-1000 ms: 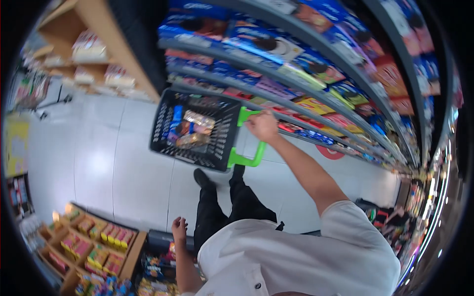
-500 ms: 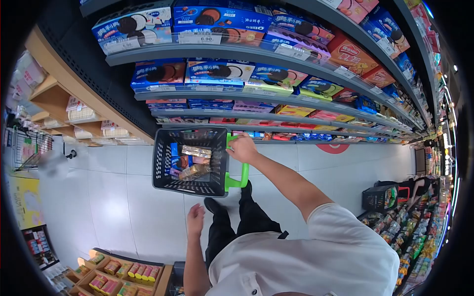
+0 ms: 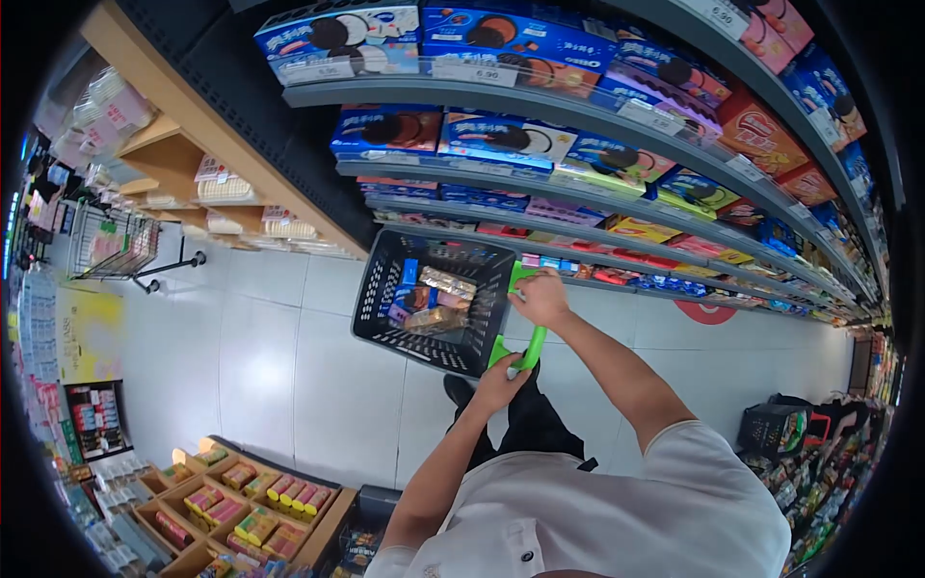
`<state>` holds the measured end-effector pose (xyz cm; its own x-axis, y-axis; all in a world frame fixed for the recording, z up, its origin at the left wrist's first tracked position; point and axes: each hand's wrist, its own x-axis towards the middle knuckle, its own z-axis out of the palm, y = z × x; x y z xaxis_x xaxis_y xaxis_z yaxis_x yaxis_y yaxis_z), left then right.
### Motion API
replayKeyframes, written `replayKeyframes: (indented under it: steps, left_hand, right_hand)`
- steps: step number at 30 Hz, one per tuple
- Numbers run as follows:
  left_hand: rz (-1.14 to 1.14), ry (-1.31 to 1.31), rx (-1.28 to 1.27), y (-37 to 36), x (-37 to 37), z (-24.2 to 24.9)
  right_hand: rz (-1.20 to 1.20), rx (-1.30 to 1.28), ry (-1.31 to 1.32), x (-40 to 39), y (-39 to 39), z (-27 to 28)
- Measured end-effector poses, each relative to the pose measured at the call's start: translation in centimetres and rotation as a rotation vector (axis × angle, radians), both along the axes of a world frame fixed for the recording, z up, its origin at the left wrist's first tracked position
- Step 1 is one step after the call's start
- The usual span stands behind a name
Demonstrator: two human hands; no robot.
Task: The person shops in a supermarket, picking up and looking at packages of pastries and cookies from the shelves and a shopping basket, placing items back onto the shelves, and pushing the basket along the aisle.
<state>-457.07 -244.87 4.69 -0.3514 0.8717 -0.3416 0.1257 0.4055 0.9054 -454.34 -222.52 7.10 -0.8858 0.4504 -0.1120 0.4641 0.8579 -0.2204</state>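
A dark perforated shopping basket hangs in front of me by its green handle. My right hand is wrapped round the upper part of the handle. Lower down, near the handle's bottom corner, my left hand closes round the green plastic. Inside the basket lie a blue cookie box and several clear-wrapped snack packs, one of them brownish.
Shelves of blue cookie boxes rise just beyond the basket. A wooden shelf edge runs along the left, with a wire cart farther off. Lower left stands a wooden snack display. Another basket is at right.
My left hand has moved up and right from beside the basket and taken hold of the handle. The view has shifted, so basket and shelves sit farther right.
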Motion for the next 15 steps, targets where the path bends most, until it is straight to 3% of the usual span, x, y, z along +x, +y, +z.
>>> replayKeyframes:
  steps: [2, 4, 6, 8, 10, 15]
  left_hand:
    - [-0.038, -0.011, -0.069, -0.2, -0.3, -0.6]
    - [0.035, -0.131, 0.104, -0.2, 0.0, -2.1]
    - [0.013, -0.177, 0.057, 0.4, -2.0, 4.0]
    - [0.136, -0.366, 0.236, 0.4, -3.3, 7.5]
    - [0.174, -0.387, 0.331, -0.1, -5.5, 13.9]
    - [0.087, -0.228, 0.833, -4.3, -11.1, 28.5]
  right_hand:
    - [-0.002, -0.001, 0.038, 0.0, -0.1, -0.2]
    - [-0.004, 0.002, 0.079, 0.2, 0.1, -0.2]
    - [-0.006, -0.005, 0.100, 0.3, 0.2, -0.5]
    - [-0.009, -0.010, 0.118, 0.4, 0.2, -0.6]
    - [-0.006, -0.006, 0.119, 0.4, 0.2, -0.5]
    - [-0.010, 0.007, 0.106, 0.6, 0.0, -0.3]
